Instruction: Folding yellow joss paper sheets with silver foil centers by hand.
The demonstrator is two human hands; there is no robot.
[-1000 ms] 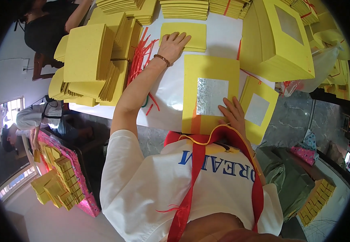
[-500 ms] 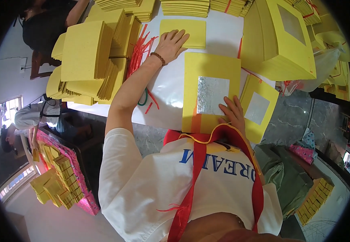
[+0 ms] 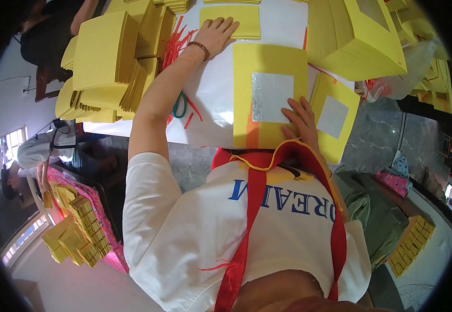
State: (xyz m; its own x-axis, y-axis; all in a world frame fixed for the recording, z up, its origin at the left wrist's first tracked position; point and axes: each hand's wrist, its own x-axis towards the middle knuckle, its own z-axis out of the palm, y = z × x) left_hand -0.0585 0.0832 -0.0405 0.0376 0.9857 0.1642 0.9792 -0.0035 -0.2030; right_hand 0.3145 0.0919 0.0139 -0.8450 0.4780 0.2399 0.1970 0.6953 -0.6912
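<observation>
My left hand (image 3: 216, 37) lies with fingers spread over the lower left part of a small yellow paper stack (image 3: 247, 21) on the white table. Closer to me is a larger yellow sheet (image 3: 242, 78) bearing a silver square (image 3: 273, 97) and an orange strip (image 3: 252, 134) below it. My right hand (image 3: 303, 120) rests on this sheet's right side, fingers stretched out and their tips at the edge of the silver square. To its right, partly beneath, lies another yellow sheet with a silver square (image 3: 332, 117).
Tall stacks of yellow paper (image 3: 103, 52) fill the table's left side, beside red ties (image 3: 176, 44) and green-handled scissors (image 3: 179, 105). A big yellow paper block (image 3: 348, 44) stands at right. Another person (image 3: 49, 140) works by a pink-covered table (image 3: 98, 223) at far left.
The table and both my arms appear higher in the picture, as the view has tilted. Both hands stay on the same papers, with little visible movement against them.
</observation>
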